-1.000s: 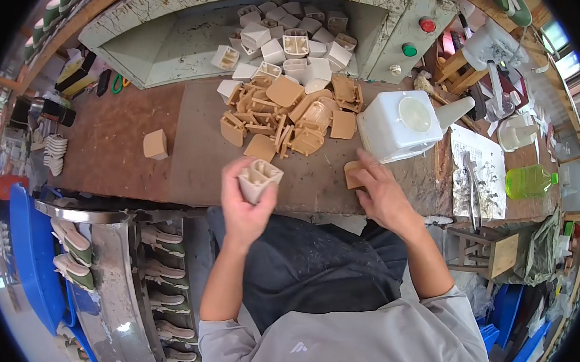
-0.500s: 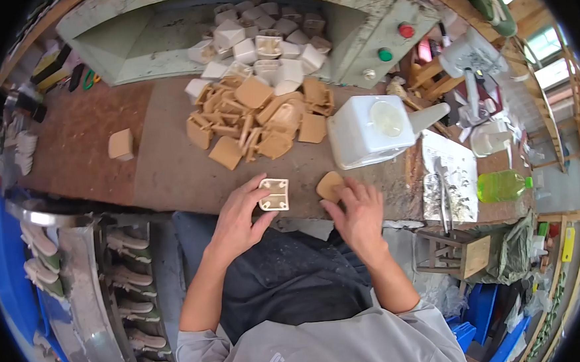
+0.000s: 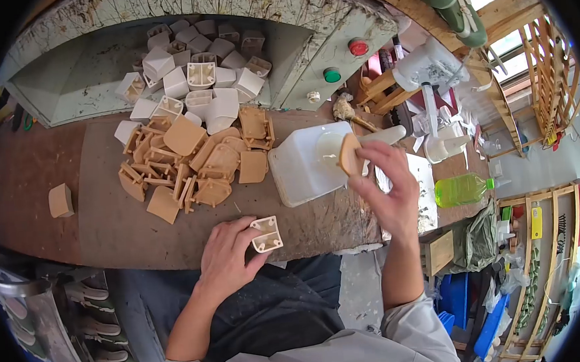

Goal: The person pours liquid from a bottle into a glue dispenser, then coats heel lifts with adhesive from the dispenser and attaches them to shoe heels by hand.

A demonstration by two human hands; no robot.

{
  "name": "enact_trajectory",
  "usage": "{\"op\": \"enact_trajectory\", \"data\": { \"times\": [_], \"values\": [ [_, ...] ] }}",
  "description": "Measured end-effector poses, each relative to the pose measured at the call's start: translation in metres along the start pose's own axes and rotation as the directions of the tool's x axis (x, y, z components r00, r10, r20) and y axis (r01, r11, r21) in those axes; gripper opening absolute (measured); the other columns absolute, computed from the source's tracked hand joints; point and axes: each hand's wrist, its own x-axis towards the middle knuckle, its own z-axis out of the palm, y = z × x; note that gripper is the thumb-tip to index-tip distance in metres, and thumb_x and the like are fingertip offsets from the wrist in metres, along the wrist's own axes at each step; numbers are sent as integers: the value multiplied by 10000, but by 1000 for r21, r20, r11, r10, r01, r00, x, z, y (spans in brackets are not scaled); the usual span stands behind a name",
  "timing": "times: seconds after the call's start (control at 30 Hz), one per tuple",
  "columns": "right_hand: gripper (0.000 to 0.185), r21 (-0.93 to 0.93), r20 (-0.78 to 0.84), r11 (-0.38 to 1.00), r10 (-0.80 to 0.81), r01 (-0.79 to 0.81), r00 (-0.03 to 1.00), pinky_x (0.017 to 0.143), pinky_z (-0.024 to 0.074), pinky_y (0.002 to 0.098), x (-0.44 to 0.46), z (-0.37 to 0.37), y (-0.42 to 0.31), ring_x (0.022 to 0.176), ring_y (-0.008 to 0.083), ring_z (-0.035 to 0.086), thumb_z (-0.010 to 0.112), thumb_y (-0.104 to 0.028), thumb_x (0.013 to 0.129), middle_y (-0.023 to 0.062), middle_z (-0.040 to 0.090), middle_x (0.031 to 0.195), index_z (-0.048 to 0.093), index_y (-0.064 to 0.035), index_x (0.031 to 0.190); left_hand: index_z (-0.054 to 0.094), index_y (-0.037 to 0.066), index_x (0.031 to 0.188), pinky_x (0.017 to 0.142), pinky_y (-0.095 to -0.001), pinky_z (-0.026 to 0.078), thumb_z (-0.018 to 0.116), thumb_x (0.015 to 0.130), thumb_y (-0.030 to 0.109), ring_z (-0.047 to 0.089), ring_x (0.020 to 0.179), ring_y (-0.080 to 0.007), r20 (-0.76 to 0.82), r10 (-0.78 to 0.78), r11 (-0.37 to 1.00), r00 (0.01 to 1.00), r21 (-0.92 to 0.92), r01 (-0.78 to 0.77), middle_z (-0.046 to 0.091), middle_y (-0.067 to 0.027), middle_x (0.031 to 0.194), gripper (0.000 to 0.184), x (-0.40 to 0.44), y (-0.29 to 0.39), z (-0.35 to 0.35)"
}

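My left hand (image 3: 225, 254) holds a white hollow block (image 3: 266, 234) at the bench's front edge, its open side with inner posts facing up. In my right hand (image 3: 391, 185), a tan plastic cap (image 3: 350, 155) is pinched between thumb and fingers, raised over the white square container (image 3: 305, 160) with a spout. Left of that container lies a pile of tan caps (image 3: 184, 136), some showing pegs. White blocks (image 3: 176, 83) are heaped behind the pile. A block with a tan top (image 3: 60, 200) stands alone at the left.
A green metal housing (image 3: 297, 74) with red and green buttons stands behind the bench (image 3: 110, 225). At the right are a bottle of yellow-green liquid (image 3: 462, 190) and a stained white sheet (image 3: 425, 196). Shoes on racks (image 3: 100, 328) are below left.
My right hand has lifted the tan cap from the bench to over the container. My left hand still holds the white block, now open side up. The view has shifted right.
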Motion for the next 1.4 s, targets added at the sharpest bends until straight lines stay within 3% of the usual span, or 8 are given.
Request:
{"op": "enact_trajectory", "data": {
  "times": [0.07, 0.17, 0.3, 0.43, 0.9, 1.17, 1.27, 1.4],
  "values": [
    [448, -55, 59, 994, -90, 93, 994, 936, 456, 401, 19, 6, 15, 1069, 319, 574, 831, -200, 739, 129, 646, 1154, 694, -33, 1131, 560, 77, 1110, 884, -425, 474, 849, 687, 168, 604, 993, -341, 12, -4, 1000, 1000, -15, 4, 608, -111, 1225, 521, -1, -3, -1],
    [441, -148, 157, 984, -74, 97, 985, 966, 436, 381, 26, 11, 26, 1089, 279, 566, 826, -156, 732, 125, 648, 1187, 704, -23, 1133, 554, 64, 1139, 901, -429, 470, 850, 688, 170, 614, 1012, -337, 19, -18, 999, 1000, -41, 19, 621, -127, 1205, 550, 1, -4, -3],
    [403, -136, 223, 980, -114, 146, 968, 862, 483, 404, 29, 4, 30, 1010, 312, 579, 833, -186, 729, 124, 648, 1123, 721, -22, 1080, 523, 30, 1244, 958, -438, 444, 830, 700, 174, 606, 1079, -330, 104, -103, 991, 989, -73, 111, 623, -154, 1206, 641, 3, -3, -6],
    [420, -146, 212, 978, -113, 146, 971, 850, 483, 393, 33, 8, 27, 999, 306, 579, 844, -174, 712, 121, 647, 1113, 725, -23, 1085, 502, 9, 1314, 984, -436, 430, 819, 703, 185, 601, 1099, -319, 167, -97, 994, 981, -35, 105, 626, -153, 1195, 711, 5, -4, -9],
    [403, -198, 170, 976, -60, 93, 984, 825, 478, 383, 17, 0, 23, 967, 290, 564, 847, -174, 708, 114, 646, 1046, 735, -17, 1062, 561, 36, 1285, 963, -434, 440, 832, 656, 185, 596, 1089, -320, 154, -109, 991, 982, -66, 120, 635, -140, 1173, 701, 7, -4, -10],
    [416, -36, 53, 999, -38, 40, 998, 890, 458, 398, 16, -6, 25, 998, 280, 576, 854, -166, 712, 97, 658, 1056, 733, -21, 1083, 602, 63, 1259, 970, -435, 440, 830, 645, 182, 584, 1099, -327, 164, -130, 985, 978, -89, 146, 631, -136, 1184, 666, 6, -4, -12],
    [412, -50, 76, 997, -56, 59, 996, 896, 459, 391, 15, -6, 25, 1012, 274, 576, 852, -165, 716, 101, 660, 1058, 732, -16, 1082, 598, 67, 1257, 981, -432, 434, 821, 660, 176, 580, 1105, -326, 182, -132, 983, 974, -100, 152, 631, -135, 1182, 646, 6, -4, -15],
    [443, 104, 78, 995, 0, -8, 997, 910, 459, 380, 10, -8, 27, 1019, 262, 588, 860, -180, 700, 108, 666, 1088, 729, -8, 1087, 604, 70, 1247, 982, -430, 434, 817, 667, 172, 577, 1105, -331, 194, -130, 982, 972, -109, 153, 629, -136, 1184, 627, 5, -6, -15]
  ]
}}
